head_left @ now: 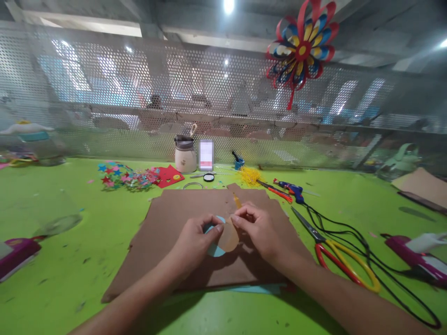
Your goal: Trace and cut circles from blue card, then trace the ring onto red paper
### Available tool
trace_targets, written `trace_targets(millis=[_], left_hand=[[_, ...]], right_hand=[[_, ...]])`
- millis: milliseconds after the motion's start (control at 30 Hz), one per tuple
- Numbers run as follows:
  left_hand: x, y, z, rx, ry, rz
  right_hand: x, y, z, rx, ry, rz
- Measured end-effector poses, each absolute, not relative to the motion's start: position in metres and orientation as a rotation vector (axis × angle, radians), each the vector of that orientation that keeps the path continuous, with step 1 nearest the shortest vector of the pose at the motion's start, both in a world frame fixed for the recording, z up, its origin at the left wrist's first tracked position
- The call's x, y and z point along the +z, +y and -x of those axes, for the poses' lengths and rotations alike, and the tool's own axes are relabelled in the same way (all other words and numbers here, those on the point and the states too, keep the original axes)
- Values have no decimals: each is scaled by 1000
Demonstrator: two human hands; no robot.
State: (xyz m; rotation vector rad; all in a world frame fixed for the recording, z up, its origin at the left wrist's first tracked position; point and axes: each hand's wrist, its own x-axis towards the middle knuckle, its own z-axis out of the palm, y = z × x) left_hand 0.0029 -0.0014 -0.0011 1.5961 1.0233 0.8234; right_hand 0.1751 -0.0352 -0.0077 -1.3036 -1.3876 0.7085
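Note:
Above a brown cardboard sheet (167, 260), my left hand (197, 235) pinches a light blue paper disc (216, 250) between thumb and fingers. A tan paper disc (229, 238) overlaps it on the right; whether the two are joined I cannot tell. My right hand (258, 228) is closed, its thumb and forefinger pinching the upper right edge of the tan disc. Just beyond those fingers shows a narrow yellow-orange strip (237, 201); whether the hand touches it is unclear.
Right of the cardboard lie large scissors (321, 242), a blue glue gun (293, 190) and black cord (356, 237). Behind are yellow shreds (249, 176), a bottle (185, 156), a phone (206, 155) and star garlands (122, 177). A paper flower (303, 49) hangs above.

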Motion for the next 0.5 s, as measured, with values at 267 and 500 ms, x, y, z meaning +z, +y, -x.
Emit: trace_targets(millis=[267,500], left_hand=[[-4,-1,-1,788,1046,-1562],[-5,-1,0,684,1021,-1529]], right_hand=[[-1,-35,-177,729,-1323,1331],[-4,-29,-181,686,-1305,1337]])
